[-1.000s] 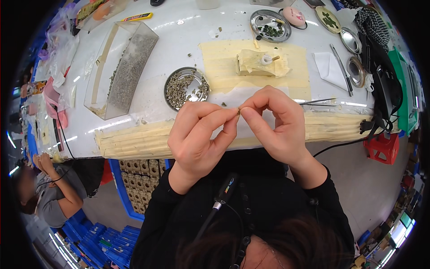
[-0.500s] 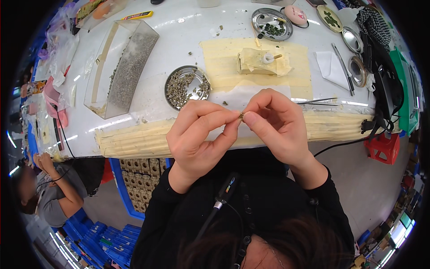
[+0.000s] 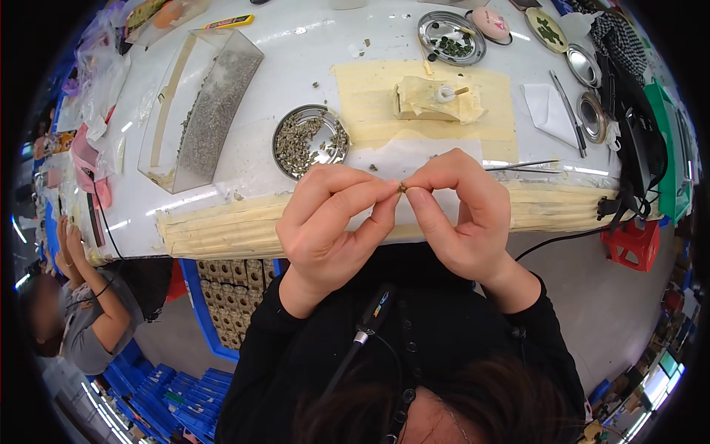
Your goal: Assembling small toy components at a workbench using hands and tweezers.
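Observation:
A tiny brass-coloured part (image 3: 401, 188) is pinched between my two hands above the table's near edge. My left hand (image 3: 336, 214) closes thumb and forefinger on its left side. Thumb and forefinger of my right hand (image 3: 462, 211) close on it from the other side. The part is too small to name its kind. Just beyond my left hand stands a round metal dish (image 3: 311, 142) with many small metal pieces in it. One loose small piece (image 3: 373, 168) lies on the white sheet beyond my fingertips.
A clear bin (image 3: 203, 111) of small grains stands at left. Beyond my right hand is a tape-covered block (image 3: 429, 101) with a white knob. A metal dish (image 3: 451, 38) of dark green bits lies farther back. Tweezers (image 3: 521, 166) lie at right. A co-worker (image 3: 103, 311) sits at left.
My fingertips have shifted slightly on the tiny part, and more of it shows between them. The right hand's fingers have straightened a little. The co-worker's arms have moved.

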A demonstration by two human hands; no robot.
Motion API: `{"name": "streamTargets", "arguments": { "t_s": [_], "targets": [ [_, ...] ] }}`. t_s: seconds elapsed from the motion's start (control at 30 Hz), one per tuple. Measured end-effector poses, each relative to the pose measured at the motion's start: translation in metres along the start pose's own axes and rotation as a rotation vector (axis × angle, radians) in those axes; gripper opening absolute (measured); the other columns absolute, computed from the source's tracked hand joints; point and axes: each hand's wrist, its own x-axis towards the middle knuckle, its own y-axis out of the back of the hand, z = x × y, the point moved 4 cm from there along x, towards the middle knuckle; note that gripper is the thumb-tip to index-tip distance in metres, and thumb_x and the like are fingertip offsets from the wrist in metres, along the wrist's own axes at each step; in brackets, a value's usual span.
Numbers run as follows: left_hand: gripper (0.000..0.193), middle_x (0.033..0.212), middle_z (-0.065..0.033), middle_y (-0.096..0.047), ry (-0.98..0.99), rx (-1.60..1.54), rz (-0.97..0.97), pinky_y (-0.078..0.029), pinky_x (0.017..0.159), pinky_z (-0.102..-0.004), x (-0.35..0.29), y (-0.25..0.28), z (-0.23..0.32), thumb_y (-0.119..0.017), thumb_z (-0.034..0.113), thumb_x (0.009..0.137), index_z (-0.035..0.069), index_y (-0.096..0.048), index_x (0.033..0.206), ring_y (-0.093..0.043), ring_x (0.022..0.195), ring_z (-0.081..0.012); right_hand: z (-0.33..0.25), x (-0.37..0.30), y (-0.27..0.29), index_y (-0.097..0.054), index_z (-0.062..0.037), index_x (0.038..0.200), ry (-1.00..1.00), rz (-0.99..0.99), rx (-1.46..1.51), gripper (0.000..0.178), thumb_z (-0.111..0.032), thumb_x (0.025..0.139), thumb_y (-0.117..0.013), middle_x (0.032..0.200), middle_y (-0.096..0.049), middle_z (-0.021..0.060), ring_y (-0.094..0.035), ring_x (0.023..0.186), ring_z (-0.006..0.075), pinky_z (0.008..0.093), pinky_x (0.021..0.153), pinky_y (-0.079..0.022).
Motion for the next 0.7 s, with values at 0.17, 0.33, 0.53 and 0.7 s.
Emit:
{"name": "streamTargets", "arguments": {
  "t_s": [0.17,0.33,0.53,0.7],
  "targets": [
    [0.022,0.077,-0.0066,-0.063,0.071,-0.133,-0.012,-0.046,0.059,-0.0254,-0.002,-0.001,-0.008,-0.072,-0.007,0.063,0.003,-0.068,0.083,-0.059,0.068,-0.0169,0.013,-0.007,-0.007,-0.059,0.0019,0.09,-0.415,-0.066,0.52,0.008,-0.006,0.087,-0.057,0.078,-0.061,0.0037,-0.057,0.07,0.0079,0.0222,0.063,-0.047],
    [0.021,0.08,-0.0068,-0.064,0.148,-0.323,-0.064,-0.048,0.061,-0.0249,-0.004,-0.001,-0.016,-0.072,-0.006,0.065,0.003,-0.069,0.085,-0.061,0.071,-0.0163,0.018,-0.007,-0.009,-0.058,0.0005,0.094,-0.563,-0.227,0.829,0.014,-0.013,0.091,-0.055,0.081,-0.062,0.0043,-0.058,0.072,0.0081,0.0214,0.064,-0.048],
    [0.022,0.08,-0.008,-0.065,0.096,-0.299,-0.088,-0.048,0.062,-0.0249,-0.004,-0.002,-0.016,-0.071,-0.006,0.066,0.003,-0.069,0.085,-0.062,0.071,-0.0166,0.018,-0.008,-0.01,-0.058,0.0004,0.094,-0.58,-0.229,0.813,0.016,-0.015,0.091,-0.055,0.08,-0.062,0.0053,-0.059,0.072,0.0084,0.022,0.063,-0.05],
    [0.021,0.079,-0.0087,-0.065,0.086,-0.231,-0.049,-0.049,0.06,-0.0253,-0.003,-0.001,-0.009,-0.072,-0.006,0.065,0.002,-0.068,0.085,-0.063,0.07,-0.017,0.018,-0.009,-0.011,-0.058,0.0005,0.093,-0.569,-0.2,0.846,0.013,-0.012,0.089,-0.058,0.082,-0.061,0.0042,-0.058,0.071,0.0082,0.0225,0.065,-0.05]
  ]
}}
